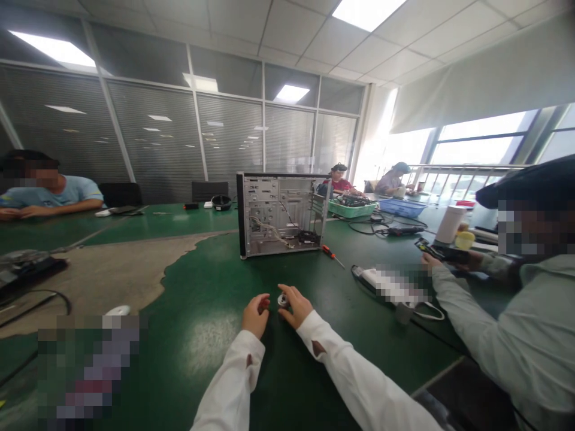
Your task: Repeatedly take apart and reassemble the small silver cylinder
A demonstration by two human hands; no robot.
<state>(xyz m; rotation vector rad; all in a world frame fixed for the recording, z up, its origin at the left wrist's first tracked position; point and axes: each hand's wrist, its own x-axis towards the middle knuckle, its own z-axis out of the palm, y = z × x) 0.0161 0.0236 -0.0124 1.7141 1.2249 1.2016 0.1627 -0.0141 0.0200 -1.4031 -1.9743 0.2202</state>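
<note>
My right hand curves its thumb and fingers around a small round silvery part, too small to name surely. Just to the left, my left hand has its fingers curled with a gap to the thumb, and nothing shows in it. The two hands are apart, low over the green table. Beyond them stands an open computer case, its side panel off, with loose cables and a black fan-like part inside at the bottom. A screwdriver with an orange-and-black handle lies by the case's right corner.
A power strip with a cord lies to the right. Beside it a co-worker holds a dark part. Green and blue baskets stand at the back right. On the left lie a bare brown patch, a white mouse and cables.
</note>
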